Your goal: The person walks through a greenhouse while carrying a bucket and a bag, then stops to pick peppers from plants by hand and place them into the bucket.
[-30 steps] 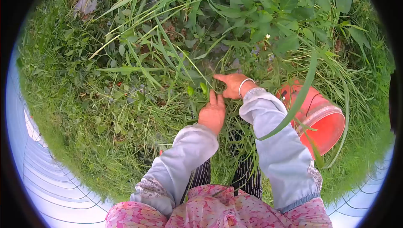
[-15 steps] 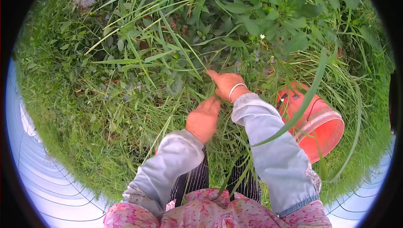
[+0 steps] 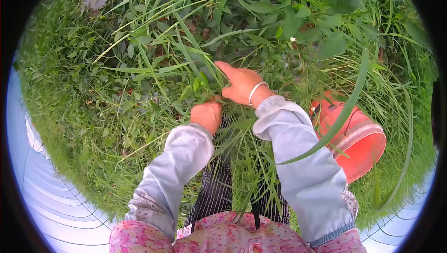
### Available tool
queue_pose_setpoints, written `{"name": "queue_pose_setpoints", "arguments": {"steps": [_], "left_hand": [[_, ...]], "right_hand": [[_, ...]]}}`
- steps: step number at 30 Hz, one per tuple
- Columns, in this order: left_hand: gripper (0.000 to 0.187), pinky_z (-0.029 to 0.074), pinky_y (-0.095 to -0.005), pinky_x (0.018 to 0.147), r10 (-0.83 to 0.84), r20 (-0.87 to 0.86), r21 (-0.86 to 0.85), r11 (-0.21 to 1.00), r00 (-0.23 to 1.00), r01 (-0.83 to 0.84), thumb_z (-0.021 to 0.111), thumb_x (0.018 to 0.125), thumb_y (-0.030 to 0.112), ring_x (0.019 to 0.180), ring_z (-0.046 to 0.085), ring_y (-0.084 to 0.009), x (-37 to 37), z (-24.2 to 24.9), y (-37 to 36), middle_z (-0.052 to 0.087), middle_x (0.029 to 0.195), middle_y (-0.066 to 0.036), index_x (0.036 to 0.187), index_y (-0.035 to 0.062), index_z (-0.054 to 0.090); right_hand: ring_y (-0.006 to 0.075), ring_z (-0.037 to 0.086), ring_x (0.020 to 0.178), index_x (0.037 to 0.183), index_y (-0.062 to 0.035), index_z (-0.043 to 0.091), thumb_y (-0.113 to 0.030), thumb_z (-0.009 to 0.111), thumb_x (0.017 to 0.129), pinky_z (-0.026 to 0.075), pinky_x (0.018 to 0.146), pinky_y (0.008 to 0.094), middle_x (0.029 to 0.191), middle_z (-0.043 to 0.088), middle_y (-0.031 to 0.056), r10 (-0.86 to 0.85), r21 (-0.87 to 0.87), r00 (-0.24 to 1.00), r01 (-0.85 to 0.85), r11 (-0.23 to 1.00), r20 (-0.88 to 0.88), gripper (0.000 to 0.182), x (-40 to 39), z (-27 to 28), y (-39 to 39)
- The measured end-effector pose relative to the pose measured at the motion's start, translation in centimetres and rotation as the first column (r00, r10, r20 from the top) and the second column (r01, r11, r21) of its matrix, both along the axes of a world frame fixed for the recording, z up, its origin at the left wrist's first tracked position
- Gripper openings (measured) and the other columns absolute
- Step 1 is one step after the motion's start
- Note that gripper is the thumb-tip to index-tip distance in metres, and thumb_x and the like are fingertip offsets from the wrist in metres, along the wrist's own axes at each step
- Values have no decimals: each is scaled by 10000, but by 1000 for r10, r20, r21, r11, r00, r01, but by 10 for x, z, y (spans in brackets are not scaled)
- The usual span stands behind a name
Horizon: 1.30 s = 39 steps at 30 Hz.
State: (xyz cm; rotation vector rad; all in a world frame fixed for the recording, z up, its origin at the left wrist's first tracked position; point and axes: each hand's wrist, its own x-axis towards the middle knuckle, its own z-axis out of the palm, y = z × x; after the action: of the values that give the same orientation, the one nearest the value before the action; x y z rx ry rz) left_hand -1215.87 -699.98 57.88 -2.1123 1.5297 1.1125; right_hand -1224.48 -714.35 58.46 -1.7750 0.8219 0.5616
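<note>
Low among the plants, my left hand (image 3: 206, 114) is closed, its fingers curled around something hidden by the hand and leaves. Just beyond its fingertips, green peppers (image 3: 200, 81) show between grass blades. My right hand (image 3: 242, 84), with a white bracelet at the wrist, is beside it, to the right and slightly farther forward. Its index finger stretches out to the left against the long grass blades (image 3: 210, 64), thumb apart from it. Nothing is visibly held in the right hand.
An orange-red bucket (image 3: 347, 136) lies tipped on its side to the right, mouth facing me. A long grass blade (image 3: 344, 118) arches over my right sleeve. Leafy pepper plants (image 3: 326, 20) stand ahead, one with a small white flower (image 3: 292, 39). Dense weeds surround my legs.
Both hands have moved left and a little forward. My left hand's fingers have curled closed. The green peppers now show more clearly beside the hands.
</note>
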Motion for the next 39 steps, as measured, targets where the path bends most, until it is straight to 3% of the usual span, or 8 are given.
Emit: {"name": "queue_pose_setpoints", "arguments": {"steps": [6, 10, 15, 17, 21, 27, 34, 39], "left_hand": [[321, 483, -403, 626, 35, -145, -202, 977, 989, -64, 515, 741, 53, 760, 592, -332, -13, 5, 12, 592, 888, -199, 1062, 67, 527], [183, 488, -367, 687, 501, -635, -111, 694, 588, -711, 512, 751, 29, 770, 599, -313, 11, 43, -10, 600, 905, -152, 908, 60, 601], [178, 484, -366, 690, 147, -337, -302, 919, 930, -254, 514, 734, 7, 799, 596, -283, 38, 26, -32, 591, 884, -119, 877, 48, 612], [248, 486, -363, 710, -217, -226, -257, 954, 950, 157, 535, 700, 10, 865, 581, -255, 24, 5, -25, 561, 919, -101, 940, 51, 583], [298, 487, -373, 723, -335, -66, -172, 932, 940, 320, 554, 680, 46, 885, 570, -290, -2, -14, -15, 547, 1023, -126, 977, 41, 548], [124, 479, -398, 626, -302, -87, -92, 951, 949, 295, 576, 709, 127, 739, 601, -291, -17, 7, -8, 600, 808, -98, 815, 68, 554], [115, 458, -367, 567, 333, -557, 212, 943, 761, -258, 572, 740, 153, 573, 571, -262, 6, 20, -24, 559, 615, -130, 723, 39, 567], [138, 462, -387, 637, 247, -573, 210, 966, 781, -151, 557, 746, 156, 664, 578, -327, 3, 26, -21, 589, 693, -160, 807, 43, 610]], "right_hand": [[326, 565, 941, 1226, -104, 414, -156, 606, 693, 444, 819, 400, 999, 597, 167, 328, 9, 930, -331, 943, -165, 568, -3, -47, 16], [327, 566, 939, 1178, -62, 447, -125, 583, 726, 450, 816, 405, 994, 599, 158, 248, 50, 957, -243, 969, -152, 476, -34, -37, 23], [333, 555, 946, 1209, -59, 414, -142, 589, 730, 439, 817, 418, 993, 588, 187, 205, 81, 974, -198, 977, -99, 517, -43, -37, 21], [336, 555, 944, 1216, -63, 410, -154, 598, 727, 438, 819, 421, 993, 588, 188, 219, 77, 971, -212, 974, -92, 531, -40, -37, 21], [340, 553, 943, 1175, -65, 436, -164, 607, 724, 436, 820, 424, 980, 591, 189, 208, 50, 972, -203, 978, -109, 492, -41, -38, 21], [339, 564, 900, 1069, -101, 500, -185, 625, 710, 444, 799, 417, 937, 588, 171, 212, -37, 976, -214, 976, -51, 389, -62, -39, 27], [321, 574, 859, 979, -137, 568, -189, 639, 692, 457, 766, 411, 900, 574, 146, 126, -51, 991, -124, 991, 37, 300, -78, -38, 25], [319, 571, 745, 897, -157, 569, -214, 674, 656, 458, 668, 402, 794, 553, 119, 62, -135, 980, -36, 990, 192, 269, -88, -58, 38]]}}
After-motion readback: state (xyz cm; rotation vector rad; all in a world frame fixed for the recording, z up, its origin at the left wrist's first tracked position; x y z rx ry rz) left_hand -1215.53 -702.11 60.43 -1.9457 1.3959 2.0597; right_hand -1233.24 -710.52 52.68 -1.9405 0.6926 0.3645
